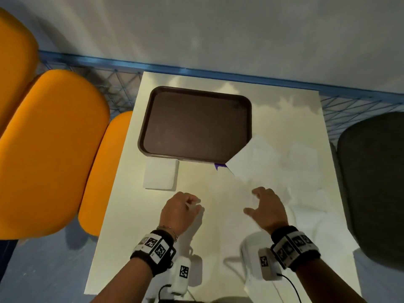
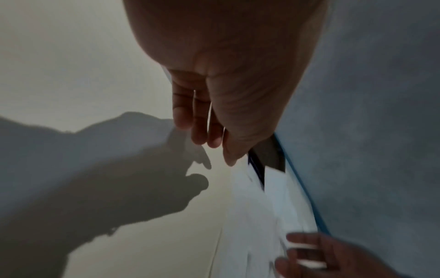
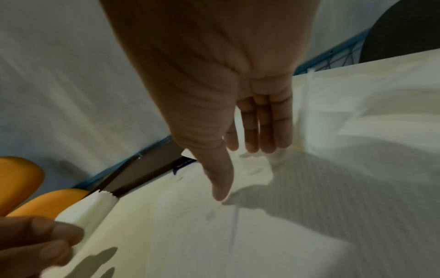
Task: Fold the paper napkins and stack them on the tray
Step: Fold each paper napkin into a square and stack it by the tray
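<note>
Now, left hand: pinching near-left edge of large white unfolded paper napkin;
right hand: fingers spread, pressing napkin;
dark brown rectangular plastic tray: far, bare

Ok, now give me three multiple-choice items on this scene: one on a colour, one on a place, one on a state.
1. The tray is: A blue; B dark brown; C orange.
2. The folded napkin lies: A on the tray; B on the table, at the tray's near edge; C on a chair.
3. The left hand: A presses flat on the tray; B hangs idle; C pinches an edge of the unfolded napkin.

Key: B, the head view shows a dark brown tray; B, the white square sits on the table just short of the tray's rim; C, the right wrist view shows its fingers curled on a lifted paper edge.
</note>
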